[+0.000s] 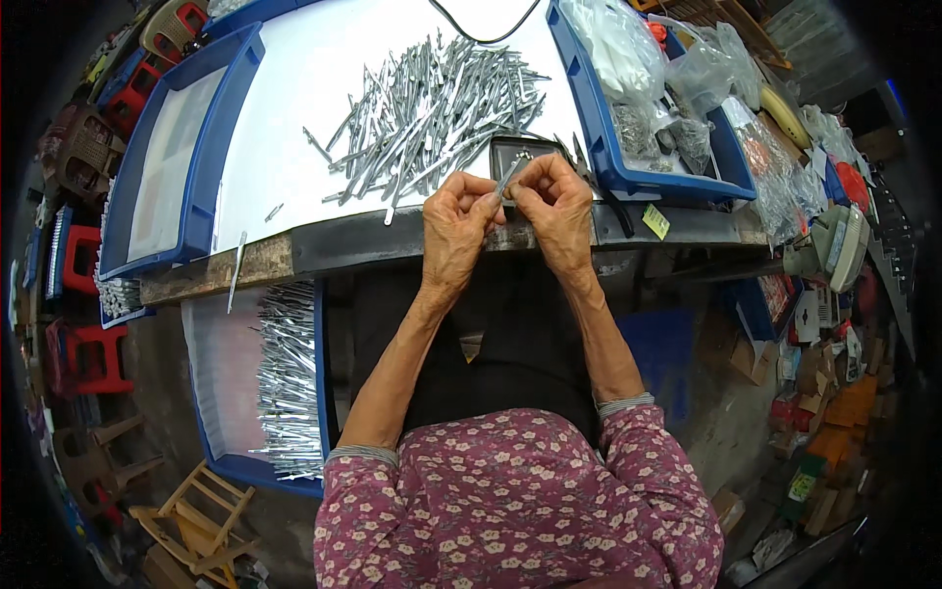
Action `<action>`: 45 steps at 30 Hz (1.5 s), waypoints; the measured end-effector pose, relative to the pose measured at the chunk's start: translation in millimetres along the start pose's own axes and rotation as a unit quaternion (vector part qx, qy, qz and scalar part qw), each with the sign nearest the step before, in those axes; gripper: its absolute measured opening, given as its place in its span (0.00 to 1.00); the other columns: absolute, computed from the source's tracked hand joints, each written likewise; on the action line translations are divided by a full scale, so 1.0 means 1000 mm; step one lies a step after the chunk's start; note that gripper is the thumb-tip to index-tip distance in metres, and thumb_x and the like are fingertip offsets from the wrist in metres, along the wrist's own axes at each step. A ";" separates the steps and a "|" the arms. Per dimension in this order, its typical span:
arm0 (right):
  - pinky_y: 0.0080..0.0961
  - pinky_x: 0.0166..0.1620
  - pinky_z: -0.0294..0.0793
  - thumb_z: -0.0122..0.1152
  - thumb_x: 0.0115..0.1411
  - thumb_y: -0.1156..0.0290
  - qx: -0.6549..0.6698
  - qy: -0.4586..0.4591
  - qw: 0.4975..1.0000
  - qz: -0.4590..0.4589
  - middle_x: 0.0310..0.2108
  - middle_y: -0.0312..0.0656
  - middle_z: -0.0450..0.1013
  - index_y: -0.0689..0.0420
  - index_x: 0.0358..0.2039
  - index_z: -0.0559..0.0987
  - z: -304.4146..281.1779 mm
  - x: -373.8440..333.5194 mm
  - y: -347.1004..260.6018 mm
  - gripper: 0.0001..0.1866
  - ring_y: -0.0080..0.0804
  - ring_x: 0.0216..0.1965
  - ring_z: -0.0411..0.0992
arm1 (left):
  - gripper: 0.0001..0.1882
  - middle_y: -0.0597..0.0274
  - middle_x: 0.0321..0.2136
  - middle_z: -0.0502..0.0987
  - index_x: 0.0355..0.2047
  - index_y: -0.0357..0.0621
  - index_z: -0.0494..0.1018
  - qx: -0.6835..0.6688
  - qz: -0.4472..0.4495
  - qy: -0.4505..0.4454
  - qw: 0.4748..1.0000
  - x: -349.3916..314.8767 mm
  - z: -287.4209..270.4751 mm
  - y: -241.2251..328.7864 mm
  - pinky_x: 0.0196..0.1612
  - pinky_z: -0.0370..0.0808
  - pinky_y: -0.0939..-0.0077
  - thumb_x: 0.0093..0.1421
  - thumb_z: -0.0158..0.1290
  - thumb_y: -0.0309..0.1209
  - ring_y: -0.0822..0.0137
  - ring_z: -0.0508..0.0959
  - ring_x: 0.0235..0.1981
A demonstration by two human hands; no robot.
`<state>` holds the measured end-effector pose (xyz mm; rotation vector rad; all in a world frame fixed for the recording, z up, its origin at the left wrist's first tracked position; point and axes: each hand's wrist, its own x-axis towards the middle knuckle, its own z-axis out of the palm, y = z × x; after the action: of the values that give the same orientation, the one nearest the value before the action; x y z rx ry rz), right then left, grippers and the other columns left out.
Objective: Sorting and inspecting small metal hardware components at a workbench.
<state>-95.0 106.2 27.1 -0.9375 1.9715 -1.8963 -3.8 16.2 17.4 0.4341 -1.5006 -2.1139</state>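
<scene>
My left hand [453, 228] and my right hand [561, 214] meet over the front edge of the table. Between the left thumb and forefinger is pinched a slim silvery metal strip [506, 179], slanting up to the right. My right fingertips are pressed together beside this strip; whatever they pinch is too small to make out. Just beyond the hands sits a small dark square tray [504, 150] with tiny parts near the fingers. A large heap of similar metal strips [442, 113] spreads across the white tabletop [285, 118] behind it.
Dark-handled pliers [615, 208] lie right of my hands. A blue bin [677, 185] with plastic bags stands at right, another blue tray [199, 187] at left. One strip [236, 273] overhangs the table edge. Below left, a blue crate [319, 393] holds many strips.
</scene>
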 end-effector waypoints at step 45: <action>0.24 0.31 0.69 0.49 0.53 0.75 -0.309 0.029 0.949 -0.051 0.26 0.46 0.73 0.65 0.31 0.74 -0.026 0.029 0.029 0.08 0.30 0.25 0.71 | 0.05 0.66 0.17 0.69 0.30 0.35 0.67 0.046 -0.006 0.019 0.999 0.001 -0.012 -0.003 0.20 0.63 0.88 0.57 0.43 0.25 0.81 0.65 0.18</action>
<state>-140.3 108.5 9.5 -1.1536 2.6660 -1.3620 1.0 6.6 10.9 0.5140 -1.5819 -2.0393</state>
